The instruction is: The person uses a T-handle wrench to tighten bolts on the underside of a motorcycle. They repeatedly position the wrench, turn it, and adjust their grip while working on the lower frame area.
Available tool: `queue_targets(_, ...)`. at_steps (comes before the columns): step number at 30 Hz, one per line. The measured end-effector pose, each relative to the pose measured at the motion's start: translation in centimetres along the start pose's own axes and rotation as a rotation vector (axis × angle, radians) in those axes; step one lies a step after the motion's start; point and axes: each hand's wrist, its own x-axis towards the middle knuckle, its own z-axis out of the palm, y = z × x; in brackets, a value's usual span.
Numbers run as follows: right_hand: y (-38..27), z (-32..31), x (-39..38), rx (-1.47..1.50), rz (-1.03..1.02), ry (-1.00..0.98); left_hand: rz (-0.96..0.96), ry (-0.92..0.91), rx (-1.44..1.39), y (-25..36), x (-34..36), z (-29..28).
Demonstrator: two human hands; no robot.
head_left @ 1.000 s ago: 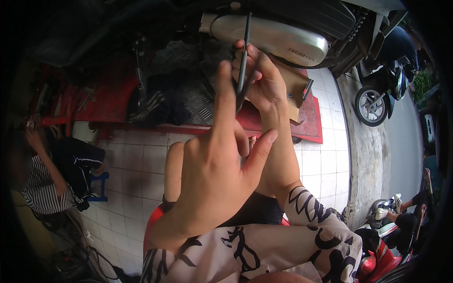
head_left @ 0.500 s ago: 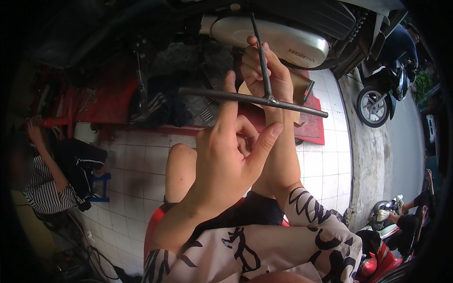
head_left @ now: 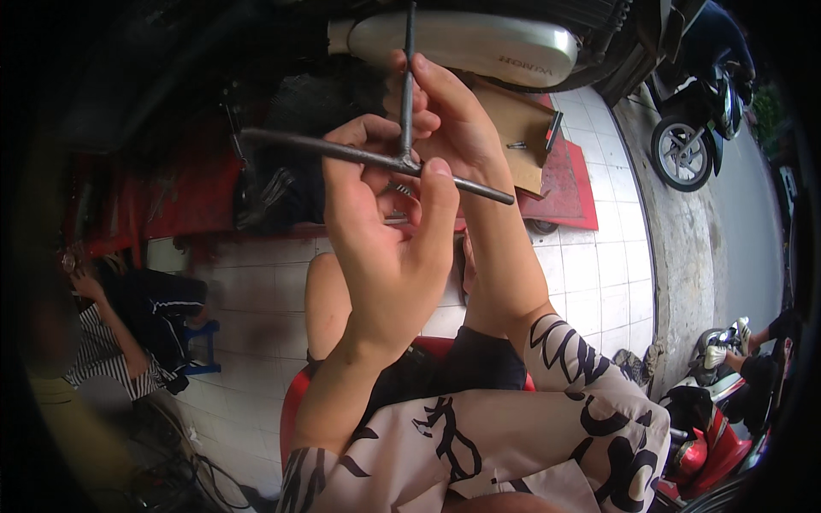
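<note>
A dark metal T-handle wrench [head_left: 407, 115] is held up in front of me, its shaft pointing away and its crossbar lying across my hands. My right hand [head_left: 466, 115] pinches the shaft between thumb and fingers. On the crossbar near the joint rests the thumb of my left hand [head_left: 380, 231], whose fingers curl around the bar from behind. Just beyond my hands is a motorbike with a long silver cover [head_left: 462, 50] on its side. The far tip of the shaft reaches the top edge of the picture.
An open brown box [head_left: 496, 115] holding small metal parts lies on a red platform [head_left: 569, 184] under the motorbike. At left, a person in a striped shirt [head_left: 107, 346] is beside a blue stool [head_left: 203, 349]. More motorbikes [head_left: 684, 154] stand at right by the road.
My left hand has closed from a loose, finger-pointing pose onto the crossbar. The wrench and my right hand have shifted left and up in the picture; the view has moved slightly too.
</note>
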Motion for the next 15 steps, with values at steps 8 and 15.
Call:
queue_targets(8, 0.6, 0.4, -3.4, -0.132, 0.058, 0.087, -0.01, 0.092, 0.073, -2.3, -2.0, 1.7)
queue_targets(15, -1.7, -1.2, -7.6, -0.241, 0.024, 0.225, 0.275, -0.341, 0.42, -2.2, -5.3, 2.7)
